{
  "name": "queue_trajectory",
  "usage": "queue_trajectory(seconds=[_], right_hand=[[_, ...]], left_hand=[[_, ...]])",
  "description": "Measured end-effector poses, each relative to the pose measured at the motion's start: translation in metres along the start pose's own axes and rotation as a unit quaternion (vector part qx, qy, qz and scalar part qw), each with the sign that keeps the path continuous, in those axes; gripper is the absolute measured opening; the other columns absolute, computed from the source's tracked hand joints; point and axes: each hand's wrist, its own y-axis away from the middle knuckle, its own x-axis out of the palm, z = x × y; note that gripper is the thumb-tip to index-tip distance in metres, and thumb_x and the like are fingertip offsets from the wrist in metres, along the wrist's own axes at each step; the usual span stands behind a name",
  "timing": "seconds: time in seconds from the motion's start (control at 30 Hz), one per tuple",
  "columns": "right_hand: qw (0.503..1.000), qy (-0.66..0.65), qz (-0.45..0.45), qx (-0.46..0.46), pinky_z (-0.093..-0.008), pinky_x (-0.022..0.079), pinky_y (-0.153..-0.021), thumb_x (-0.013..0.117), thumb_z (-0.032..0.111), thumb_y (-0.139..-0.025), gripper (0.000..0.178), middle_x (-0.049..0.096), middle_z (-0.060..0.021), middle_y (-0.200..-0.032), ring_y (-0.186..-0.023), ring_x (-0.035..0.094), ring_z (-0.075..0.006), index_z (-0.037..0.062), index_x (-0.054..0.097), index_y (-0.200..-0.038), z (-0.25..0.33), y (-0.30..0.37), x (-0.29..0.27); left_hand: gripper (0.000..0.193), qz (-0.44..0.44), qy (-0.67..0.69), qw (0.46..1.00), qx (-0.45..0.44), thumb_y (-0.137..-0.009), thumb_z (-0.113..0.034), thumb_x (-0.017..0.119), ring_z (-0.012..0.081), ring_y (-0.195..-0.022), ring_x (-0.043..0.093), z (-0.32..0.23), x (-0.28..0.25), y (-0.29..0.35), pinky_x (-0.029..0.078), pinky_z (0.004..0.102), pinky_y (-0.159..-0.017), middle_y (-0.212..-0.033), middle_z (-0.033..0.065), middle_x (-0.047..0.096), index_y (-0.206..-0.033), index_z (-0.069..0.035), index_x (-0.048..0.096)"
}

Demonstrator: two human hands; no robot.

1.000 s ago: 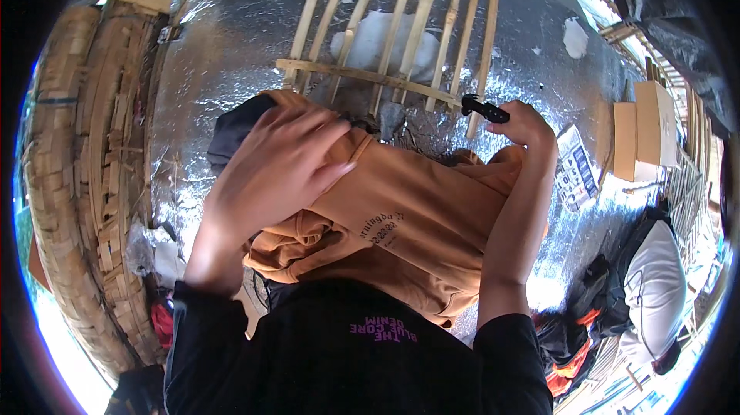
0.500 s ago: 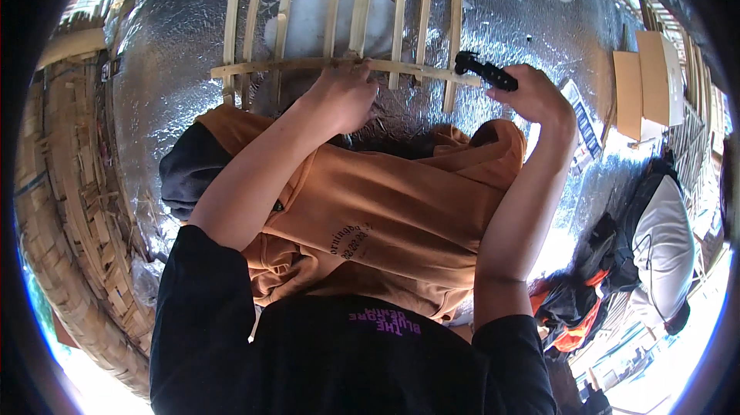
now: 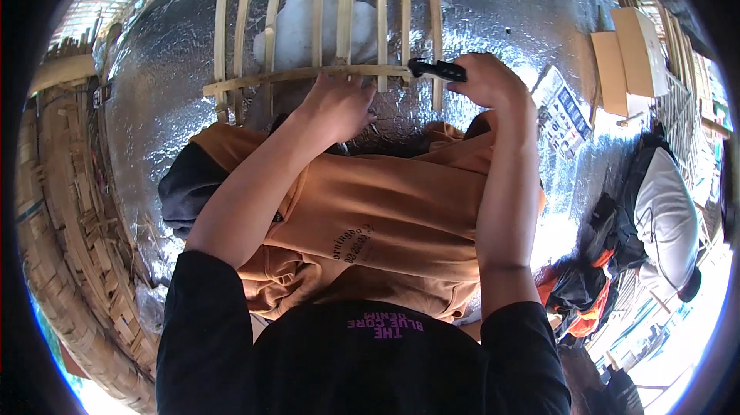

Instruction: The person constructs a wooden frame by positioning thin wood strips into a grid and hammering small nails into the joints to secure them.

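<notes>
Several pale bamboo slats [image 3: 345, 14] run side by side away from me, crossed near their close ends by a thin bamboo strip [image 3: 254, 80]. My left hand [image 3: 335, 110] is closed on this strip at the middle slats, its fingertips partly hidden. A short black hand tool [image 3: 443, 70] is in my right hand [image 3: 487, 80], fingers wrapped round its handle. Its head points left and meets the strip between the two rightmost slats; the strip's right end is hidden there. The exact kind of tool is unclear. Below the hands, a brown hooded sweatshirt [image 3: 401, 199] lies across my lap.
Shiny silver foil sheeting [image 3: 169, 68] spreads beneath the slats. A woven bamboo wall [image 3: 77, 207] curves along the left. On the right are cardboard pieces [image 3: 636, 53], a printed sheet [image 3: 563, 118], a grey-white cushion [image 3: 667, 215] and black-and-orange clothing [image 3: 586, 292].
My right hand has moved left along the strip, bringing the tool's head in from the right end. The left hand stays on the strip at the middle slats. The view has shifted slightly.
</notes>
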Motion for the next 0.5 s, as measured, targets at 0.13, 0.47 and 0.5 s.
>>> queue_trajectory(seconds=[0.13, 0.47, 0.5], right_hand=[[0.999, -0.029, 0.016, 0.002, -0.0445, 0.053, -0.087, 0.075, 0.025, -0.087, 0.024, 0.073, -0.015, -0.1, -0.096, 0.069, -0.0336, 0.0125, 0.073, -0.107, 0.013, -0.008, 0.008], [1.0, 0.026, 0.001, -0.003, -0.0437, 0.055, -0.086, 0.073, 0.028, -0.089, 0.024, 0.073, -0.0149, -0.093, -0.094, 0.071, -0.0313, 0.0127, 0.073, -0.108, 0.018, -0.017, 0.015], [1.0, 0.024, 0.002, -0.002, -0.0437, 0.055, -0.086, 0.073, 0.028, -0.089, 0.024, 0.073, -0.0149, -0.093, -0.094, 0.071, -0.0313, 0.0127, 0.073, -0.108, 0.019, -0.017, 0.015]], left_hand=[[0.059, -0.015, -0.004, 1.0, 0.012, -0.095, -0.04, 0.062, 0.0379, -0.133, 0.049, -0.001, 0.005, 0.001, 0.039, 0.0545, -0.11, -0.141, 0.02, 0.053, -0.14, -0.003, 0.052], [0.058, -0.045, -0.007, 0.999, 0.029, -0.091, -0.033, 0.068, 0.0405, -0.133, 0.047, -0.005, 0.016, -0.001, 0.037, 0.0548, -0.112, -0.142, 0.023, 0.05, -0.137, -0.001, 0.054], [0.057, -0.038, -0.022, 0.999, 0.026, -0.091, -0.032, 0.068, 0.0406, -0.134, 0.045, -0.005, 0.013, -0.001, 0.037, 0.055, -0.111, -0.143, 0.0224, 0.049, -0.136, -0.001, 0.054]])
